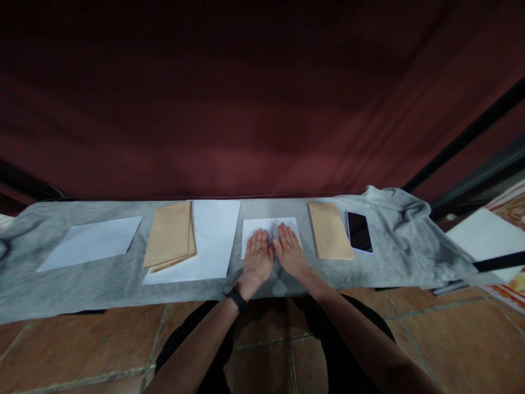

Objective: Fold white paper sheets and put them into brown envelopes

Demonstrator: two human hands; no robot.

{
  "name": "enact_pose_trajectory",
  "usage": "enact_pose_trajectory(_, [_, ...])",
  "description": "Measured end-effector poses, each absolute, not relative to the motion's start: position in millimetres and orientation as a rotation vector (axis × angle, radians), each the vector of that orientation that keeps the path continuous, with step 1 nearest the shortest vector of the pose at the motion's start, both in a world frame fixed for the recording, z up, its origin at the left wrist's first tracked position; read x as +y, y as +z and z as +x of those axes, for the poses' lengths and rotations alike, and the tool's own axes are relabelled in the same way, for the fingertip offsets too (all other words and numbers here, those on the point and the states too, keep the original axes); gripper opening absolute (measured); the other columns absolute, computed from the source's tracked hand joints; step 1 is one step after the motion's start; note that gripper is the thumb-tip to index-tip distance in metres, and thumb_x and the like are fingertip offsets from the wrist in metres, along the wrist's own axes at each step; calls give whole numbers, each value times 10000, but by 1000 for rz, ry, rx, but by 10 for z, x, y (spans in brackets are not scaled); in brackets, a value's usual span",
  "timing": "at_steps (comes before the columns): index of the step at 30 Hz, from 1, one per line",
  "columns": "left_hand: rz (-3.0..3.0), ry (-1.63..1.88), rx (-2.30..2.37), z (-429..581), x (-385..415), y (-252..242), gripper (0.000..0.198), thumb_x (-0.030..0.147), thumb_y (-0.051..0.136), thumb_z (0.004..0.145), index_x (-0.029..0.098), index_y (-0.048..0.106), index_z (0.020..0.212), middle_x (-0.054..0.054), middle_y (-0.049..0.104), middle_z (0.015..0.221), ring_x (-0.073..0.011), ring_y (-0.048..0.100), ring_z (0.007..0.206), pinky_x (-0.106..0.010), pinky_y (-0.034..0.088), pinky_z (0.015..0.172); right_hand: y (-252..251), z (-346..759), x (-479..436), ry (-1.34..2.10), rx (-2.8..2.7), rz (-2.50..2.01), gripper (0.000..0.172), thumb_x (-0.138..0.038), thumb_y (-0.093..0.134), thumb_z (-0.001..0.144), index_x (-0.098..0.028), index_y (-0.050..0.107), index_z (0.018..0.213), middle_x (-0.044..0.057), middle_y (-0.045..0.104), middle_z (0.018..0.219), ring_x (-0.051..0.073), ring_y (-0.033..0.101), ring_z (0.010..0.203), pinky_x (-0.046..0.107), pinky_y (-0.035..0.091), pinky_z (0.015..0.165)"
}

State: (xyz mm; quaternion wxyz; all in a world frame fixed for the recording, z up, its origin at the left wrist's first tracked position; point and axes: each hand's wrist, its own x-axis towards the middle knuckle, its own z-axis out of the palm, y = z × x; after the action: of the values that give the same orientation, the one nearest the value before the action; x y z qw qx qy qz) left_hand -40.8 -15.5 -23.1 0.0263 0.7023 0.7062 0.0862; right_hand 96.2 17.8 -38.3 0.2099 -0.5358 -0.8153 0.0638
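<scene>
A small white sheet of paper (pixel 251 225), which looks folded, lies on the grey cloth in front of me. My left hand (pixel 259 256) rests flat on its left part, palm down, fingers stretched out. On its right part lies my right hand (pixel 289 249), also flat with the fingers extended. The thumbs nearly meet in the middle. Both hands hide much of the paper, including its near edge. To the right of my hands is a stack of brown envelopes (pixel 331 231). Left of them, several brown envelopes (pixel 168 235) sit on larger white paper (pixel 215 238).
A phone (pixel 360 232) lies right of the right-hand envelopes. Another white sheet (pixel 92 243) is at the far left. Grey cloth (pixel 394 241) covers the narrow table and bunches up at the right end. A dark red curtain (pixel 262 131) hangs directly behind.
</scene>
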Motion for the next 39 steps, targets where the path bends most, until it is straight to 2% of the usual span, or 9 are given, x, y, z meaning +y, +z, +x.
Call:
enact_pose_trajectory(2, [2237,242,2094,-321,-248,-268,601,199,261,1015,53,322,1594,-172,301,1673,-257,226,1575,-470,258,1284,-384,929,70,259,-2343,-1397,615,-390,171,1097,-80,377,1586,154,373,1648,232,327,1545,461,294,1263])
enact_pose_trajectory(5, [2291,278,2058,-324,-354,-320,614,174,284,997,54,306,1599,-180,284,1679,-253,198,1581,-478,244,1289,-418,991,-53,227,-2415,-1323,632,-435,216,1096,-66,371,1586,171,368,1647,251,321,1548,480,273,1272])
enact_pose_trajectory(13, [2258,377,2163,-563,-407,-334,647,397,340,1049,21,335,1575,-221,314,1658,-297,246,1570,-481,270,1275,-452,1280,-86,-11,-2357,-1488,696,-490,341,1075,-2,361,1571,233,380,1627,317,345,1529,479,281,1247])
enact_pose_trajectory(17, [2233,399,2223,-654,-427,-332,674,437,344,1051,-9,357,1556,-255,325,1642,-338,270,1558,-516,295,1258,-453,1318,-100,-39,-2331,-1568,714,-495,358,1068,8,348,1574,246,359,1633,335,356,1519,501,286,1238])
enact_pose_trajectory(23, [2229,424,2241,-735,-513,-272,693,461,325,1052,-3,336,1567,-264,344,1632,-341,300,1549,-529,310,1249,-463,1373,-143,-48,-2303,-1615,765,-514,422,1043,19,325,1583,259,357,1629,355,362,1511,525,279,1239])
enact_pose_trajectory(26, [2215,421,2257,-695,-531,-220,681,427,320,1052,-20,331,1566,-267,318,1643,-346,281,1556,-530,271,1268,-419,1385,-152,-39,-2279,-1602,737,-489,413,1050,4,321,1590,253,351,1634,359,349,1519,544,269,1242])
enact_pose_trajectory(29, [2271,427,2162,-598,-476,-198,647,370,299,1054,34,268,1607,-205,271,1681,-297,225,1579,-494,236,1289,-332,1325,-125,69,-2333,-1492,650,-428,348,1074,-54,323,1606,189,330,1662,310,307,1549,505,254,1262])
enact_pose_trajectory(33, [2293,364,1998,-468,-227,-220,626,245,271,1027,75,224,1628,-159,268,1694,-248,196,1588,-459,249,1289,-233,1117,-7,315,-2389,-1398,602,-409,222,1094,-126,331,1615,111,325,1677,232,263,1571,457,243,1280])
enact_pose_trajectory(39, [2301,241,1958,-406,231,-200,632,179,299,983,32,304,1598,-184,290,1680,-272,204,1586,-468,206,1295,-180,840,348,422,-2360,-1450,623,-387,143,1105,-68,416,1565,135,409,1635,214,304,1553,419,213,1288])
